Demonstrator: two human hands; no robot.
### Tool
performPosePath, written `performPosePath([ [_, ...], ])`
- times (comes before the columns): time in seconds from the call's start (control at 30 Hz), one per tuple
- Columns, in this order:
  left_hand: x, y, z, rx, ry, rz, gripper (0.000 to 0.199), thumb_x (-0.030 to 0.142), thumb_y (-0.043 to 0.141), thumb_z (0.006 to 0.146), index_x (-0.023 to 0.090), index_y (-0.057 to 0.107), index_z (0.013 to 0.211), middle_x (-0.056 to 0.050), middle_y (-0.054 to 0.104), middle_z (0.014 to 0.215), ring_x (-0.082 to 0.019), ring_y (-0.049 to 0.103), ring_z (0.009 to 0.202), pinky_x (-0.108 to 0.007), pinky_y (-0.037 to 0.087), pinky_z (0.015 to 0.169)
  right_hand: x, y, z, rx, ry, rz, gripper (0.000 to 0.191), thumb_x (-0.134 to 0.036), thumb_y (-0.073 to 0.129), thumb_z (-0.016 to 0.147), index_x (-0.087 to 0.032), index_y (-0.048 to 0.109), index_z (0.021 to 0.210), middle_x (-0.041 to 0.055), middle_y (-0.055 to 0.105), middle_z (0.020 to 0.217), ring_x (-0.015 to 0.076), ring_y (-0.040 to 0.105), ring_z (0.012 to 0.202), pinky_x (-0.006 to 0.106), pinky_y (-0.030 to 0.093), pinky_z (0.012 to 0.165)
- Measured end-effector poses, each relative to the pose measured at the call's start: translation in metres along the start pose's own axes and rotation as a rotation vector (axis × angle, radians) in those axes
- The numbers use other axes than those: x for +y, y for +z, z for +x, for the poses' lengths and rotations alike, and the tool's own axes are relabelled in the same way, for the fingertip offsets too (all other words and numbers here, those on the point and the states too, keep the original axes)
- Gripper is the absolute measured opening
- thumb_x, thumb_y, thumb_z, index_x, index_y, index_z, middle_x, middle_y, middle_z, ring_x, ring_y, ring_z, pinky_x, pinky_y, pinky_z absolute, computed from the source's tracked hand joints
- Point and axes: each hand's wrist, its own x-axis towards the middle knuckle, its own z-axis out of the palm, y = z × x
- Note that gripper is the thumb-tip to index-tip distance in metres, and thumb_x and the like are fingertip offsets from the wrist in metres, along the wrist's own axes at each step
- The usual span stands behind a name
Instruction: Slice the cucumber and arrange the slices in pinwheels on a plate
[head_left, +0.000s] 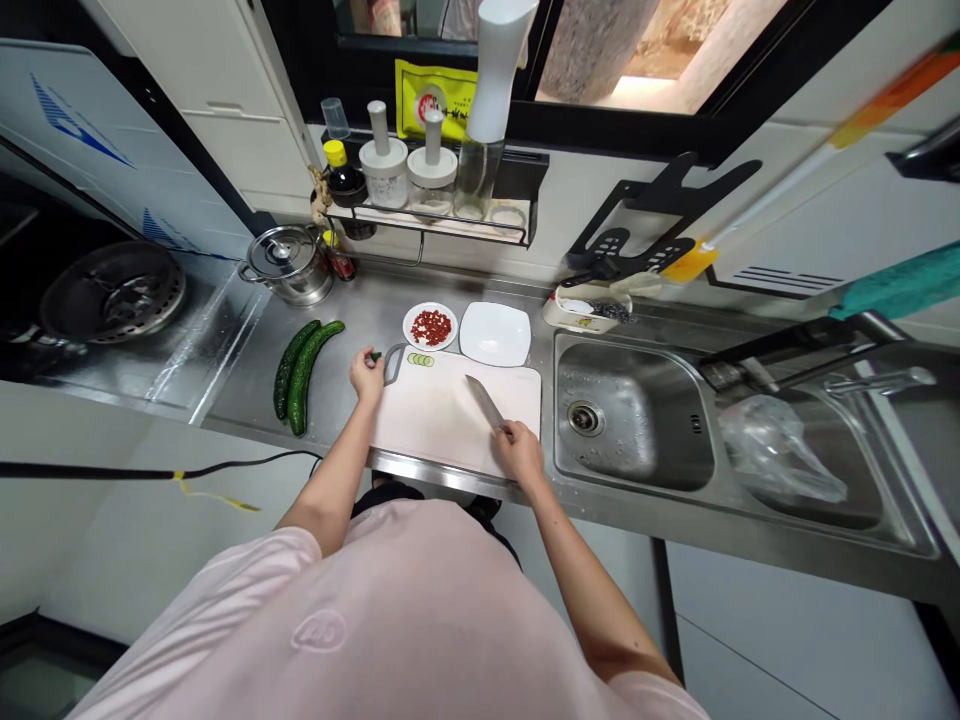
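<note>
My right hand (520,450) is closed around the handle of a kitchen knife (485,402), whose blade points up and left over the white cutting board (450,425). Just left of the board's grey handle, my left hand (366,376) pinches a small dark green piece (376,356), perhaps a cucumber end. Several thin cucumber slices (421,359) lie in a row at the board's top left. Two whole cucumbers (304,378) rest side by side on the steel counter, to the left of that hand. Behind the board stand a bowl of chopped red pieces (431,327) and a white square plate (495,334).
On the right is a steel sink (637,400), with a clear plastic bag (780,450) in its second basin. A lidded pot (289,265) stands back left, and a frying pan (112,290) sits on the stove. The seasoning rack (442,222) hangs over the counter.
</note>
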Motion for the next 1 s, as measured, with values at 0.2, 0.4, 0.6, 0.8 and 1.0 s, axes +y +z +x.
performPosePath([
  [0.2, 0.003, 0.003, 0.044, 0.122, -0.144, 0.058, 0.031, 0.027, 0.062, 0.075, 0.020, 0.061, 0.105, -0.007, 0.065, 0.101, -0.019, 0.060, 0.091, -0.032, 0.043, 0.087, 0.002, -0.001, 0.003, 0.002, -0.013, 0.022, 0.025, -0.028, 0.045, 0.087, -0.021, 0.066, 0.097, 0.0033, 0.064, 0.092, 0.0162, 0.057, 0.083, 0.024, 0.035, 0.066],
  [0.4, 0.005, 0.011, 0.064, 0.038, -0.129, 0.146, 0.028, 0.022, 0.061, 0.074, 0.019, 0.063, 0.102, -0.008, 0.066, 0.101, -0.020, 0.061, 0.095, -0.032, 0.044, 0.088, 0.010, 0.004, 0.004, 0.020, -0.018, 0.076, 0.026, -0.030, 0.047, 0.086, -0.020, 0.066, 0.099, 0.0046, 0.065, 0.094, 0.0172, 0.057, 0.085, 0.024, 0.037, 0.070],
  [0.6, 0.003, 0.010, 0.078, 0.070, -0.039, 0.107, 0.038, 0.016, 0.057, 0.074, 0.016, 0.061, 0.112, -0.010, 0.065, 0.107, -0.021, 0.061, 0.097, -0.032, 0.044, 0.091, 0.014, 0.006, 0.002, 0.020, -0.011, 0.094, 0.027, -0.031, 0.046, 0.086, -0.019, 0.067, 0.098, 0.0050, 0.065, 0.094, 0.0173, 0.057, 0.084, 0.025, 0.037, 0.070],
  [0.8, 0.003, -0.002, 0.079, 0.031, 0.171, 0.004, 0.046, 0.015, 0.056, 0.075, 0.017, 0.057, 0.121, -0.009, 0.062, 0.112, -0.015, 0.062, 0.085, -0.027, 0.045, 0.090, 0.009, 0.005, 0.003, 0.016, -0.019, 0.086, 0.027, -0.032, 0.045, 0.086, -0.021, 0.066, 0.098, 0.0041, 0.065, 0.094, 0.0167, 0.057, 0.083, 0.024, 0.035, 0.068],
  [1.0, 0.007, -0.022, 0.069, 0.118, 0.169, 0.043, 0.034, 0.021, 0.050, 0.082, 0.015, 0.059, 0.114, -0.009, 0.060, 0.108, -0.015, 0.060, 0.080, -0.028, 0.044, 0.087, 0.007, 0.007, 0.006, 0.024, -0.046, 0.093, 0.028, -0.031, 0.044, 0.086, -0.020, 0.066, 0.101, 0.0048, 0.065, 0.095, 0.0171, 0.057, 0.086, 0.025, 0.036, 0.071],
])
